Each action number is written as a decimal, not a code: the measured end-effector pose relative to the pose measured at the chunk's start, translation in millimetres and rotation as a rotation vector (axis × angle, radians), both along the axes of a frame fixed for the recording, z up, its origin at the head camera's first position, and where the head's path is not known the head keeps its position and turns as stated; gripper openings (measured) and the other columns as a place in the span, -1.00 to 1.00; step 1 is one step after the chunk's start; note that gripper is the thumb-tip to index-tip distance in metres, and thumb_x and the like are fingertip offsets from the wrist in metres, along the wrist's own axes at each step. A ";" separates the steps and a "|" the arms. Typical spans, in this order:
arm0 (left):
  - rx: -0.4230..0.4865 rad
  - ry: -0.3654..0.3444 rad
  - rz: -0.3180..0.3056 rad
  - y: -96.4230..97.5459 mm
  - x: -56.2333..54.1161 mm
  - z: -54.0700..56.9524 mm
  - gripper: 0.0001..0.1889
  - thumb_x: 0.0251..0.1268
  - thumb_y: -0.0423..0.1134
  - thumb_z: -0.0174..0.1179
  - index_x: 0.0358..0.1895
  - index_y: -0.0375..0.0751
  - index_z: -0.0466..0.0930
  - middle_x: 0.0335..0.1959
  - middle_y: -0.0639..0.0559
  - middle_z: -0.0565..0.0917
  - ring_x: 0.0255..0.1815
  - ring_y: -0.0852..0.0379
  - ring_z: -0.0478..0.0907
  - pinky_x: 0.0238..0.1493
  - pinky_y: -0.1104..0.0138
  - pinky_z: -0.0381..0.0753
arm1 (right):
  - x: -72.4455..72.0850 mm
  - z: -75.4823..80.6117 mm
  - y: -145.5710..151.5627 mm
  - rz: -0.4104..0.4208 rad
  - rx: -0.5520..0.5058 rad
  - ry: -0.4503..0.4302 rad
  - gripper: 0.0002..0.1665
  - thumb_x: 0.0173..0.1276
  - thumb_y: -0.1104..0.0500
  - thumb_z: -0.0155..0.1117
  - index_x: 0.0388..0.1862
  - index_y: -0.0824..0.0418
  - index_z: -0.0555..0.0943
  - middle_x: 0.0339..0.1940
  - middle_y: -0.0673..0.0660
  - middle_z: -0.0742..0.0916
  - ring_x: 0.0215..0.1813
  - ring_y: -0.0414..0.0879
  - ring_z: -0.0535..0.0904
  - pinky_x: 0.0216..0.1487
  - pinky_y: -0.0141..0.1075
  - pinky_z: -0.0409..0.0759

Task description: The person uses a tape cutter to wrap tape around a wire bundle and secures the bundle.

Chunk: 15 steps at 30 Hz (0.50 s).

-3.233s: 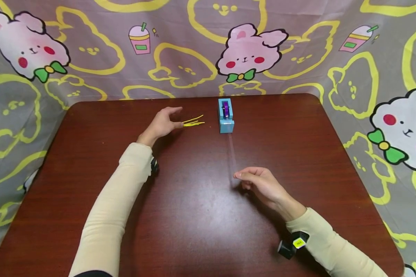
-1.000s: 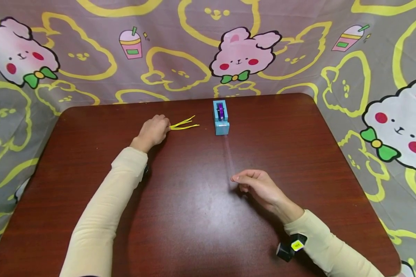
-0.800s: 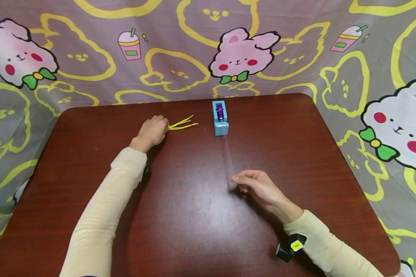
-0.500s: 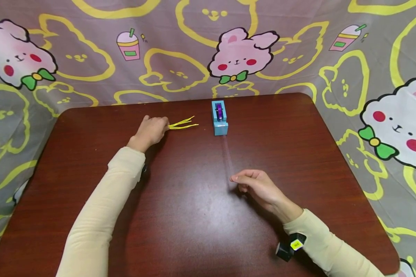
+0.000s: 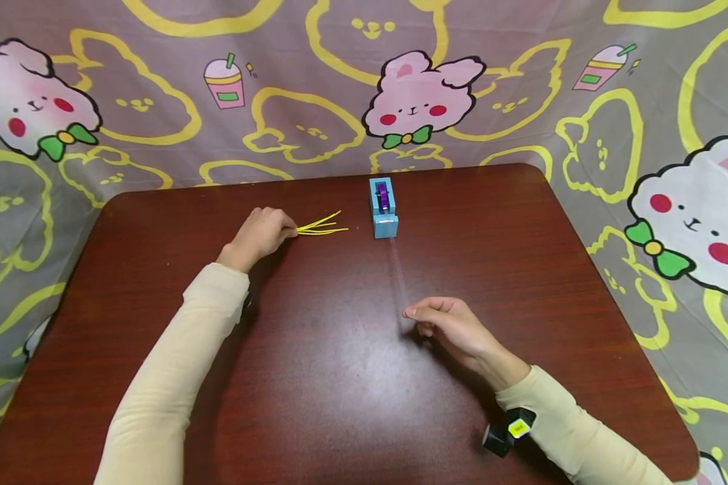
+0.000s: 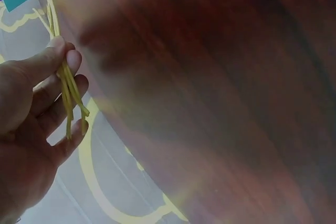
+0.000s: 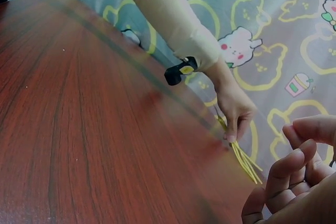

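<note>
A dark reddish-brown table [image 5: 315, 377] with rounded far corners is backed and flanked by a curtain [image 5: 334, 64], which is printed with yellow outlines, rabbit heads and lidded cups. Light from overhead is reflected in the middle of the tabletop.

A light-blue tape dispenser [image 5: 385, 228] is positioned near the far edge of the table. A purple reel [image 5: 383, 197] is seated in its upper opening. From the near end of the dispenser, a narrow transparent tape strip [image 5: 397, 273] is drawn out toward the near side.

The free end of the strip is pinched by the right hand [image 5: 451, 327] between thumb and fingertip; the remaining fingers are curled toward the palm.

Several thin yellow strands [image 5: 311, 230] are located to the left of the dispenser, well short of contact with it. They are pinched in a bundle between the thumb and index finger of the left hand [image 5: 263, 232]. Their long ends are fanned out toward the dispenser; their short ends, shown in the left wrist view, are laid across the other fingers.

Both forearms are covered by cream sleeves [image 5: 158, 384]. A black device [image 5: 518, 426] with a yellow label is worn at the right wrist.
</note>
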<state>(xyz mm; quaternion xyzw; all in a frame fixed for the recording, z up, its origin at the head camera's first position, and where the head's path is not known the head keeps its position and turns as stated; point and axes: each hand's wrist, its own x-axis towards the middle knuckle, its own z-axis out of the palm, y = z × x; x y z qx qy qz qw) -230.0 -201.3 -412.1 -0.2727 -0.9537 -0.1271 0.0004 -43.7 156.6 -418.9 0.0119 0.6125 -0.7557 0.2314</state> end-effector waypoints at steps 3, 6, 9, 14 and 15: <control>0.001 0.007 0.002 -1.2 0.9 -1.9 -0.87 0.39 -0.33 0.28 -0.26 -0.23 0.82 -0.26 -0.09 0.79 -0.19 -0.10 0.71 -0.04 0.01 0.59 | 0.3 0.3 0.2 -0.001 0.001 0.000 -0.74 0.41 0.34 0.23 -0.37 0.08 0.77 -0.51 -0.02 0.65 -0.48 -0.22 0.38 -0.29 -0.32 0.38; 0.002 0.017 0.013 -1.5 2.3 -3.0 -0.87 0.40 -0.33 0.27 -0.24 -0.25 0.82 -0.26 -0.12 0.78 -0.17 -0.13 0.70 -0.03 -0.01 0.59 | 0.5 0.8 0.1 -0.003 -0.003 -0.001 -0.74 0.41 0.34 0.23 -0.37 0.08 0.77 -0.49 -0.02 0.67 -0.48 -0.21 0.39 -0.27 -0.32 0.39; 0.005 0.042 0.021 -1.2 5.5 -3.4 -0.86 0.40 -0.32 0.28 -0.23 -0.26 0.82 -0.28 -0.13 0.77 -0.17 -0.16 0.69 -0.03 -0.02 0.58 | 0.3 1.2 -0.3 -0.006 -0.005 -0.001 -0.75 0.41 0.34 0.24 -0.37 0.08 0.77 -0.47 -0.01 0.69 -0.48 -0.22 0.39 -0.28 -0.33 0.39; 0.025 0.105 -0.005 -0.9 15.0 -4.5 -0.87 0.39 -0.32 0.29 -0.29 -0.25 0.80 -0.39 -0.11 0.73 -0.28 -0.15 0.66 -0.15 -0.04 0.57 | -0.2 2.8 -0.6 -0.006 0.003 0.005 -0.76 0.41 0.33 0.24 -0.37 0.09 0.77 -0.47 -0.01 0.68 -0.48 -0.21 0.39 -0.28 -0.34 0.39; 0.034 0.112 -0.012 -0.7 17.6 -4.5 -0.88 0.38 -0.32 0.29 -0.29 -0.25 0.79 -0.41 -0.11 0.71 -0.30 -0.15 0.66 -0.17 -0.04 0.57 | -0.4 3.2 -0.4 -0.005 0.005 0.007 -0.77 0.41 0.32 0.25 -0.37 0.09 0.77 -0.46 -0.01 0.68 -0.48 -0.21 0.39 -0.27 -0.33 0.39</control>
